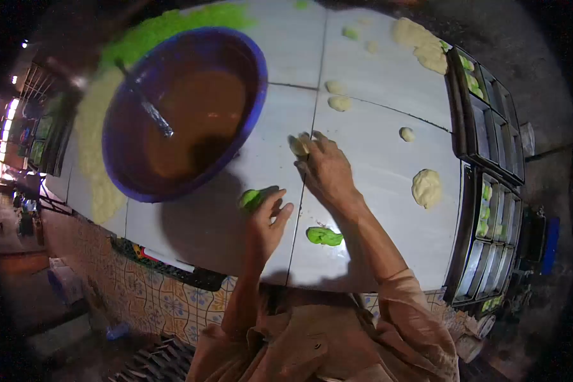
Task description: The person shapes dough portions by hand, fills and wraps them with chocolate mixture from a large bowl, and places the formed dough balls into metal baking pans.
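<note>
- Fingers of the right hand [328,167] reach to a small pale dough piece [297,146] near the middle of a white tiled table [379,184]. The piece lies at the fingertips, on their left side; the fingers are part bent, and whether they grip it or only touch it cannot be told.
- The left hand [270,219] is loosely open, thumb spread away from part-curled fingers, with nothing seen in its grasp. A green dough piece [251,200] lies just beyond its fingertips; whether they touch cannot be made out.
- The right arm stretches forward and slants inward from a rolled brown sleeve [404,296], its hand palm down, farther over the table than the left. The left forearm rises more steeply from the near edge, elbow bent, thumb toward the right hand.
- Between the two forearms, a second green piece [324,236] rests on the tiles, apart from both hands.
- Ahead of the right hand sit two pale pieces, the nearer a rounded one [339,103]; to its right are a small ball [407,134] and a larger pale lump [427,188].
- A purple basin [261,70] of brown liquid stands beyond the left hand, while dark divided trays [461,121], some compartments holding green and pale pieces, line the right edge.
</note>
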Available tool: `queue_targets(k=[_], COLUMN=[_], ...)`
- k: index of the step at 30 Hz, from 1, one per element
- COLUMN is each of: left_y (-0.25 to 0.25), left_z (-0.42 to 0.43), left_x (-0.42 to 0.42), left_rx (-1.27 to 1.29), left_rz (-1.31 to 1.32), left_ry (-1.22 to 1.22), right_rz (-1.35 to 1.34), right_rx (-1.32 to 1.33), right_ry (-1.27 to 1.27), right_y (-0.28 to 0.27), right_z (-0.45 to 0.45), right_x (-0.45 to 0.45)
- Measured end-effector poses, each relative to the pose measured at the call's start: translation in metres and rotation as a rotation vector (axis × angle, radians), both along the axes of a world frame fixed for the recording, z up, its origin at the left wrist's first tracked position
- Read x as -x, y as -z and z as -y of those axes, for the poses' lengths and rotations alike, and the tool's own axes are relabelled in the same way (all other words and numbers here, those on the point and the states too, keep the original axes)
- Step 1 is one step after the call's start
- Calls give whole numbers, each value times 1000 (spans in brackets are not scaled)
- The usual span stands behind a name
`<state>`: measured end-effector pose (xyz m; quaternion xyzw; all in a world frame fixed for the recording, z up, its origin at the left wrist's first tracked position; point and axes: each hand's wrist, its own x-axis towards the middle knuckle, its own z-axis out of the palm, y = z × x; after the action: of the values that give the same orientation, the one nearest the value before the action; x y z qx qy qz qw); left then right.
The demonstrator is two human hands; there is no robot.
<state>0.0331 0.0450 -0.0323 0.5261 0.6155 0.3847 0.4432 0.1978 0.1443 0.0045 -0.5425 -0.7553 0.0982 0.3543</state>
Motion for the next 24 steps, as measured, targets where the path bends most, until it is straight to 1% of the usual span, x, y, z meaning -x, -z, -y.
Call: queue_targets(k=[1,2,3,4,6,7,8,9,10,12,13,15,16,17,18,19,20,22,24], left_y=[5,3,2,1,-2,-6,-14,-15,-16,-16,-14,7,-9,-26,-19,-6,0,7,-6], left_z=[2,5,7,8,10,7,5,3,1,-6,-7,-9,-12,-14,-13,-7,-6,-5,-11], left_x=[4,7,11,15,20,19,19,17,15,12,13,21,16,11,13,16,16,14,3], left_rx=[-39,-19,61,141,92,69,240,216,191,144,123,66,99,131,53,-27,-87,-189,-117], left_rz=[37,116,82,46,88,110,63,102,142,79,45,-66,-97,-127,-146,-166,-209,-319,-302], left_ry=[-18,-49,-57,-64,-80,-86,-106,-94,-80,-25,-6,0,0,2,18,31,57,118,135], right_rz=[53,107,100,37,49,74,99,138,210,108,-20,21,-13,79,192,252,294,283,235], right_rx=[-49,-97,-41,29,169,159,148,-54,-76,-60,19,-100,-167,-172,-224,-90,-65,241,243], right_ry=[-68,-133,-176,-177,-168,-191,-210,-212,-223,-235,-263,13,298,373,556,663,696,478,462], right_y=[29,51,40,35,18,24,32,39,41,34,23,10,8,21,18,13,23,13,15], right_z=[-18,-32,-38,-39,-36,-34,-31,-26,-20,-16,-25,-29,-32,-46,-45,-46,-50,-49,-49], right_x=[4,4,4,5,0,0,0,-3,-6,-18,-31,-66,-80,-112,-130,-148,-166,-190,-205])
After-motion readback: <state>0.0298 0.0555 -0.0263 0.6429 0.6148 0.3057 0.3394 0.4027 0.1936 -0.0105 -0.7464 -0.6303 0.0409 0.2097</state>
